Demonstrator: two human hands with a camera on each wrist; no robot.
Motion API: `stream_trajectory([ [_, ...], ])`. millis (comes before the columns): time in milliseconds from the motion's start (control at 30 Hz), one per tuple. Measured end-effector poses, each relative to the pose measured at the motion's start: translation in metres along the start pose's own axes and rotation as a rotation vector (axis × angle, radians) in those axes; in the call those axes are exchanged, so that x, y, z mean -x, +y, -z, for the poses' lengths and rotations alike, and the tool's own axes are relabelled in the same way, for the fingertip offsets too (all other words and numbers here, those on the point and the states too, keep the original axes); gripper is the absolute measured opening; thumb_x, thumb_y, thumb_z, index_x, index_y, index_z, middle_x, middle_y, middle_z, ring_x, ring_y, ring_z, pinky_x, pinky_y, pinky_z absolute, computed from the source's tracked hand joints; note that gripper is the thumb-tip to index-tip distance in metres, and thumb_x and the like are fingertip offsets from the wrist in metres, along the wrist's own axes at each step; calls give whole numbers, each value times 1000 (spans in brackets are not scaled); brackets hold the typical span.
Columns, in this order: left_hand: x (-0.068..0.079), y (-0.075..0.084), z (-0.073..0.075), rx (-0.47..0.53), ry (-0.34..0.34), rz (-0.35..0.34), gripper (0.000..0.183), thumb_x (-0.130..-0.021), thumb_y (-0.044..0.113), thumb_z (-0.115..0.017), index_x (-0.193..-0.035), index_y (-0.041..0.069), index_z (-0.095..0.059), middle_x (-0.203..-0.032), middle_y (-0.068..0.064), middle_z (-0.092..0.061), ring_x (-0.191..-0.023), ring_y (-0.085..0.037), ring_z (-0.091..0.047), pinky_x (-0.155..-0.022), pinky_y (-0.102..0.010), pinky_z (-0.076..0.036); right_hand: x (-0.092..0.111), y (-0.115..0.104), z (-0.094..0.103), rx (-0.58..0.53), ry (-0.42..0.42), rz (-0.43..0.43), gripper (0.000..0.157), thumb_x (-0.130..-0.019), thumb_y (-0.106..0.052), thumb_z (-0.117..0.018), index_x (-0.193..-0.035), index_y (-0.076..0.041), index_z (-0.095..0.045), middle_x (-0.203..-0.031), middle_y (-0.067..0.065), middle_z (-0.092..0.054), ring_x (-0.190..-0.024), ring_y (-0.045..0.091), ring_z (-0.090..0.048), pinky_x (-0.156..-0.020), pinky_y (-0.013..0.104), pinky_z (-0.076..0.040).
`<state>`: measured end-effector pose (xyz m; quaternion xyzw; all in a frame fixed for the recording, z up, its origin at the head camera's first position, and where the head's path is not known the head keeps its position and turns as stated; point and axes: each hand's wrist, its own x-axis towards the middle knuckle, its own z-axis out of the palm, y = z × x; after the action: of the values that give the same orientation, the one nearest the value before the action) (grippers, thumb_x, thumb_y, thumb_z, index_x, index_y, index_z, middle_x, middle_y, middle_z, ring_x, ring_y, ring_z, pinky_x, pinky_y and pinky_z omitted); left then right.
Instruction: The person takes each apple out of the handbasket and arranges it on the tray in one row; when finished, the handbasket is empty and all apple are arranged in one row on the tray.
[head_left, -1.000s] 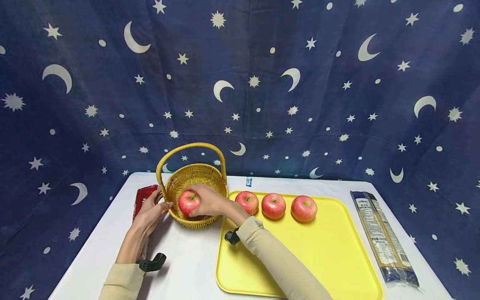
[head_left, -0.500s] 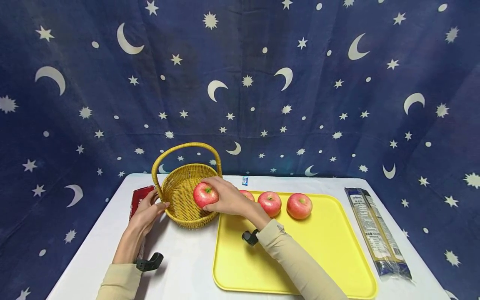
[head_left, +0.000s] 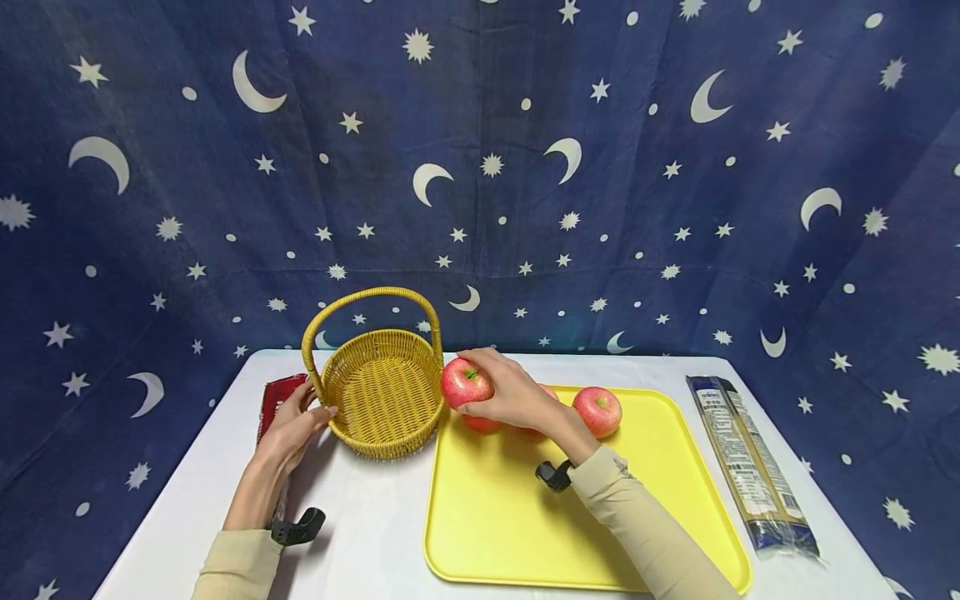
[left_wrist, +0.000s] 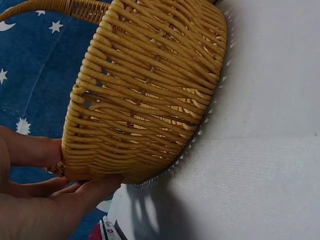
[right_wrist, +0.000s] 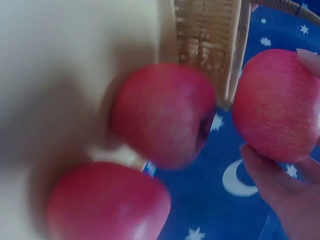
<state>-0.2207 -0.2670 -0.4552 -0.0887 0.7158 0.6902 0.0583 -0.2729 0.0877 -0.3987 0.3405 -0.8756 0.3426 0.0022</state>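
Note:
In the head view a yellow wicker basket [head_left: 382,440] with a tall arched handle stands at the left, nothing inside it. My left hand [head_left: 288,432] grips its left rim; the left wrist view has the thumb and fingers at the woven wall [left_wrist: 145,95]. My right hand [head_left: 516,397] holds a red apple [head_left: 462,384] above the back left corner of a yellow tray [head_left: 525,525]. Below it sits a partly covered apple [head_left: 482,425]. Another is mostly hidden behind the hand, and a third apple [head_left: 597,412] shows fully. In the right wrist view, fingers grip the held apple [right_wrist: 277,107].
A red packet [head_left: 279,400] lies left of the basket, partly behind my left hand. Long clear-and-blue packages [head_left: 750,467] lie along the table's right side. A dark blue cloth [head_left: 480,167] with moons and stars hangs behind the white table [head_left: 375,525].
My right hand has lifted the apple out of the basket and carried it right, over the tray's left edge. The left hand stays at the basket rim. The head view has shifted slightly.

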Motion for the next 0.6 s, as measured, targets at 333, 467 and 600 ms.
stream_trajectory([
  [333, 2, -1, -3, -11, 3, -23, 84, -96, -5, -49, -164, 0, 0, -171, -23, -6, -149, -36, -27, -89, -7, -48, 38, 27, 35, 26, 74, -54, 75, -77, -27, -89, -143, -12, -57, -135, 6, -62, -116, 25, -62, -98, 46, -57],
  [467, 2, -1, -4, -20, 7, -19, 84, -97, -6, -49, -164, 1, 0, -171, -23, -7, -149, -35, -27, -88, -6, -47, 57, 40, 48, 59, 101, -71, 74, -77, -30, -89, -141, -12, -58, -132, 6, -64, -114, 25, -62, -96, 46, -58],
  [600, 2, 1, -3, -28, 17, -19, 84, -98, -5, -49, -164, 1, 2, -171, -23, -7, -150, -35, -24, -88, -5, -46, 74, 52, 60, 78, 139, -94, 74, -77, -32, -91, -141, -10, -59, -132, 8, -65, -114, 28, -64, -95, 48, -58],
])
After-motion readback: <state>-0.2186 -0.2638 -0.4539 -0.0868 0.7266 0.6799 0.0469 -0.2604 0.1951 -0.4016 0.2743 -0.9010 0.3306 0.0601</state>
